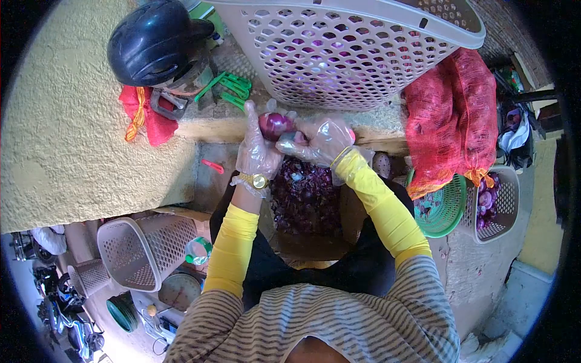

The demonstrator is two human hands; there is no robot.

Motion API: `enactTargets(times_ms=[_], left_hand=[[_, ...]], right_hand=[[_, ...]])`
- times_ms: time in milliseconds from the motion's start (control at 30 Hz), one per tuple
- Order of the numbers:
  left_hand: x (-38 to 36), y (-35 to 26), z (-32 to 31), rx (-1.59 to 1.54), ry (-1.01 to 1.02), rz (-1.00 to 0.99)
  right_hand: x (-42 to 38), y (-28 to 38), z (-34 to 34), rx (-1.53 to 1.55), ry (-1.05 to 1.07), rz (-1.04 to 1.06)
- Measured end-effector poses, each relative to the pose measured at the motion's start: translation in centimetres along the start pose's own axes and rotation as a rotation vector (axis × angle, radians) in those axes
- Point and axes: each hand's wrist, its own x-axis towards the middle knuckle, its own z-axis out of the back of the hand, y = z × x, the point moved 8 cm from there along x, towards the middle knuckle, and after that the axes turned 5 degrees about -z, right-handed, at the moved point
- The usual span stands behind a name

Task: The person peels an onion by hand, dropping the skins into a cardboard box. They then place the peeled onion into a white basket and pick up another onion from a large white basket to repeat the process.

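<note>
A purple-red onion rests against the fingers of my left hand, which wears a clear plastic glove and has a gold watch at the wrist. My right hand, gloved in the same way, is closed beside the onion around something small that I cannot make out clearly. Below both hands, a box between my legs holds a heap of dark purple onion skins. Just beyond my hands a large beige perforated basket of onions stands on the ledge.
Red mesh sacks lie at the right, over a green basket and beside a beige basket with onions. A black helmet and green clips sit at upper left. Lower left are a beige basket and a bottle.
</note>
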Motion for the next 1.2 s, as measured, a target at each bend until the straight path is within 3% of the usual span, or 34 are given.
enactTargets(times_ms=[100, 200, 300, 367, 500, 567, 667, 867, 1200], left_hand=[[-0.1, 0.0, 0.9, 0.011, -0.09, 0.032], [0.2, -0.9, 1.1, 0.092, -0.091, -0.071], [0.2, -1.0, 0.6, 0.078, 0.011, -0.038], [1.0, 0.3, 2.2, 0.009, 0.035, 0.101], [1.6, 0.0, 3.2, 0.302, 0.114, -0.039], [1.0, 0.5, 1.6, -0.003, 0.0, 0.086], [0.0, 0.4, -0.8, -0.02, 0.085, 0.088], [1.1, 0.9, 1.9, 0.067, 0.044, 0.078], [0.2, 0.0, -0.2, 0.046, 0.061, 0.052]], right_hand=[[-0.6, 0.3, -0.5, 0.012, 0.092, 0.056], [-1.2, 0.7, -1.0, 0.085, 0.114, 0.183], [-1.1, 0.6, -0.8, 0.068, 0.083, 0.166], [-0.5, -0.4, -0.4, -0.028, 0.009, -0.025], [-0.3, -1.2, 1.2, 0.086, -0.058, -0.125], [-0.1, -1.9, 1.9, 0.096, -0.126, -0.22], [-0.2, -2.0, 2.1, 0.107, -0.166, -0.22], [-0.3, -1.9, 1.8, 0.064, -0.14, -0.207], [-0.1, -2.0, 1.0, 0.046, -0.083, -0.198]])
